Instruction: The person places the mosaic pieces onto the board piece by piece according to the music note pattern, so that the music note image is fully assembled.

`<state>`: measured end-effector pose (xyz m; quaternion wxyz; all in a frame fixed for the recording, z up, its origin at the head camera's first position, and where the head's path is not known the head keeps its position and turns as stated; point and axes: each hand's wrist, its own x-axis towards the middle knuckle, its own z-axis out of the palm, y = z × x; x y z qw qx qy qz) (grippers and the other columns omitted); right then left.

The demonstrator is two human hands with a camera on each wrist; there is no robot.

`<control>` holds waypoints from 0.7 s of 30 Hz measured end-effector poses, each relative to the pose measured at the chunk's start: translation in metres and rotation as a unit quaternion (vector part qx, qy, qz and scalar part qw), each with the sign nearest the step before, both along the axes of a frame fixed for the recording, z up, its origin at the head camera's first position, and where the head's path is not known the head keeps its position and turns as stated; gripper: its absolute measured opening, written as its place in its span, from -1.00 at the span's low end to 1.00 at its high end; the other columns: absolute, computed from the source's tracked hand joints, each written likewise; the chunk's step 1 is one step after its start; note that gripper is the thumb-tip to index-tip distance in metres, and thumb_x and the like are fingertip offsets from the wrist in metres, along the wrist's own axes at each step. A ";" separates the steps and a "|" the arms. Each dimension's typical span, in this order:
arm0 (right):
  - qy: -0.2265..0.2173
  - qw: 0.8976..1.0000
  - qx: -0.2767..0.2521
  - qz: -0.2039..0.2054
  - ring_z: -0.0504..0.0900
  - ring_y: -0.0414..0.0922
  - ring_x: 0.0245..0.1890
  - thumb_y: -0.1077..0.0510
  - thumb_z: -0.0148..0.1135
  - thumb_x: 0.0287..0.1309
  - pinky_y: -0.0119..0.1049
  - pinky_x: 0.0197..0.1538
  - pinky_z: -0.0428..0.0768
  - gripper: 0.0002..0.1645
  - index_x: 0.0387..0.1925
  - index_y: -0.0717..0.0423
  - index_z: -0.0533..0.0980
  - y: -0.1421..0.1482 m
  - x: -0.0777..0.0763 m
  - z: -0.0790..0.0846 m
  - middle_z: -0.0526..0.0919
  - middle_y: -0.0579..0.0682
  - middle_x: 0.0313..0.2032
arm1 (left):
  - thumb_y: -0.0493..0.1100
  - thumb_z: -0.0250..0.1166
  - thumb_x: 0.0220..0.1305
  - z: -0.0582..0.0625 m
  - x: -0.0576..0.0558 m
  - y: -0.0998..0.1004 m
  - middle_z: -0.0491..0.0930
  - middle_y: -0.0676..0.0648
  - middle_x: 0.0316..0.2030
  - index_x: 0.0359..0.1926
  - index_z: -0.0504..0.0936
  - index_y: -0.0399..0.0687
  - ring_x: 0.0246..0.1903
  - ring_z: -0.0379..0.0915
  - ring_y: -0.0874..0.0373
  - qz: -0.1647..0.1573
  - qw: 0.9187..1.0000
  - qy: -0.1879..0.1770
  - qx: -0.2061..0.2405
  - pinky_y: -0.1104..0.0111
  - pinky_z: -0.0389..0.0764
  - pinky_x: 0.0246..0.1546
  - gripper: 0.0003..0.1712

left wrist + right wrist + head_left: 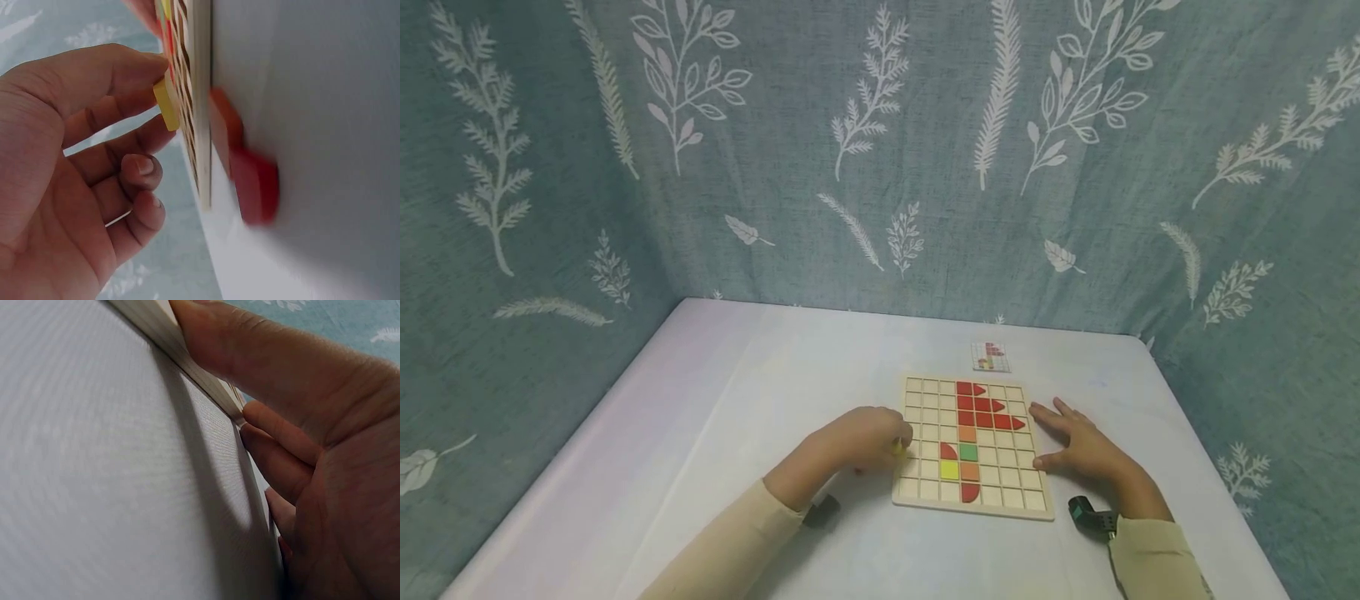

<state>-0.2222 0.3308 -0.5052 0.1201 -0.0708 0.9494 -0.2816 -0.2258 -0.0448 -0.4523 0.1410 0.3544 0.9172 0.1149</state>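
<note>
A wooden grid board (925, 493) lies on the table, with red, orange, green and yellow pieces set in its cells. At its left edge my left hand (868, 437) pinches a yellow piece (165, 103) between thumb and fingertip, close over the cells. Beside that edge, an orange piece (226, 128) and a red piece (257, 190) sit on the tabletop in the left wrist view; the left hand hides them in the head view. My right hand (1086, 446) has its fingers spread along the board's right side, thumb touching the wooden edge (153, 325).
Behind the board lies a small printed card (990, 357) with a coloured grid pattern. The white table (760, 367) meets a leaf-patterned curtain (790, 208) at the back and sides. A dark wrist device (1090, 515) is by the right forearm.
</note>
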 end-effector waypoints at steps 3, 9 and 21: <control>-0.002 1.000 -0.002 0.000 -0.18 0.48 0.37 -0.31 0.57 -0.39 0.50 0.18 -0.08 0.31 0.44 0.00 0.22 0.000 0.001 -0.002 -0.11 0.39 0.44 | -0.13 0.37 0.16 0.001 0.005 0.009 0.44 0.18 -0.48 -0.28 0.66 0.11 -0.50 0.35 0.27 -0.030 0.999 0.022 0.002 0.43 0.44 -0.46 -0.91; -0.002 1.000 0.001 -0.001 -0.18 0.51 0.35 -0.33 0.55 -0.39 0.50 0.19 -0.10 0.32 0.45 -0.01 0.21 -0.001 0.002 -0.004 -0.12 0.39 0.44 | -0.14 0.41 0.16 0.000 0.011 0.024 0.44 0.21 -0.48 -0.22 0.70 0.12 -0.48 0.33 0.29 -0.057 0.998 0.028 0.008 0.46 0.43 -0.38 -0.86; 0.011 1.000 0.004 0.009 -0.15 0.49 0.36 -0.32 0.56 -0.38 0.49 0.19 -0.06 0.30 0.44 0.01 0.23 -0.001 0.001 -0.002 -0.09 0.40 0.43 | -0.22 0.39 0.06 -0.008 0.022 0.045 0.48 0.25 -0.41 -0.29 0.65 0.14 -0.46 0.32 0.32 -0.124 0.990 0.056 0.028 0.49 0.40 -0.41 -0.82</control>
